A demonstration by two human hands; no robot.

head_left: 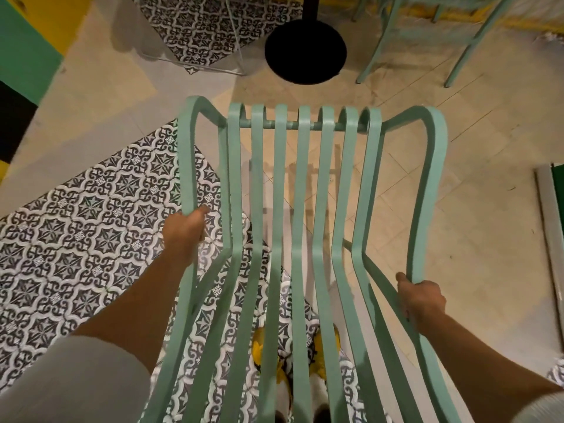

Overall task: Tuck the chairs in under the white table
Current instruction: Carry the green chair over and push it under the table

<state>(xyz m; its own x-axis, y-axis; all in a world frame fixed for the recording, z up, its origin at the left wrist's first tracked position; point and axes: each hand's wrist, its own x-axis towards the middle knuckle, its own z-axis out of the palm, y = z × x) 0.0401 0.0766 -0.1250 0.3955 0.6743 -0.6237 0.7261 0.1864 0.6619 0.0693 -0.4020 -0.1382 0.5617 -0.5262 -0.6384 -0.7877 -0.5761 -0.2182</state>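
Note:
A mint-green slatted metal chair (302, 193) fills the middle of the head view, seen from above and behind. My left hand (183, 230) grips its left armrest (186, 154). My right hand (419, 300) grips its right armrest (427, 190). The chair's front edge points toward a black round table base (305, 51) with a dark post rising out of the top of the frame. The white tabletop itself is not visible.
Legs of a second mint-green chair (470, 35) stand at the top right, beyond the base. A clear, see-through chair frame (235, 35) stands at top centre left. Patterned black-and-white tiles (76, 239) lie left, a green and yellow wall (27, 56) far left, a grey strip (549, 227) right.

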